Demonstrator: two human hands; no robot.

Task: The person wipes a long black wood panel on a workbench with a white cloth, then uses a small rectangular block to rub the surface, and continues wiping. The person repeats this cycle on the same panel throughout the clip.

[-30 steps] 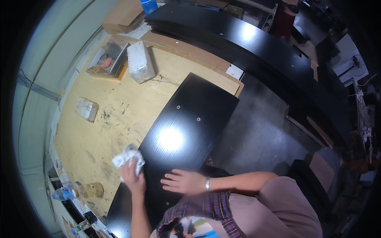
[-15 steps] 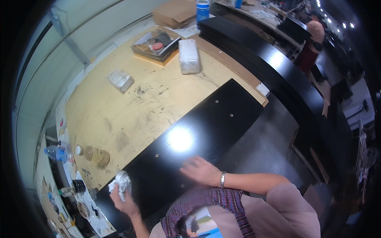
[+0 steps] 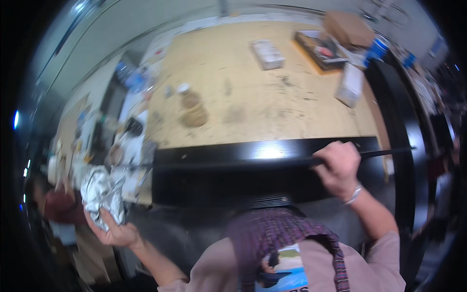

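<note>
A long black board [image 3: 214, 187] stretches across my front at the near edge of the worktable. My right hand [image 3: 338, 168] is closed around its upper edge, towards the right end. The board looks tilted up, and another black surface [image 3: 272, 150] with a light glare shows just beyond it; whether that is a separate board I cannot tell. Out to the left, my left hand [image 3: 116, 232] grips a crumpled whitish cloth [image 3: 102, 192], which hangs close to the board's left end. Motion blurs both ends of the board.
On the tan worktable [image 3: 233, 73] stand a bottle of yellowish-brown liquid [image 3: 193, 107], a white wrapped block [image 3: 267, 54], another white block [image 3: 349, 85] and a tray of odds and ends [image 3: 321, 52]. Stacked black boards [image 3: 404, 121] line the right side. A person [image 3: 63, 207] is at far left.
My view has turned left. My right hand has gone from lying on the board's face to gripping its edge, and the board has tilted up. My left hand, with the cloth, has moved off the board.
</note>
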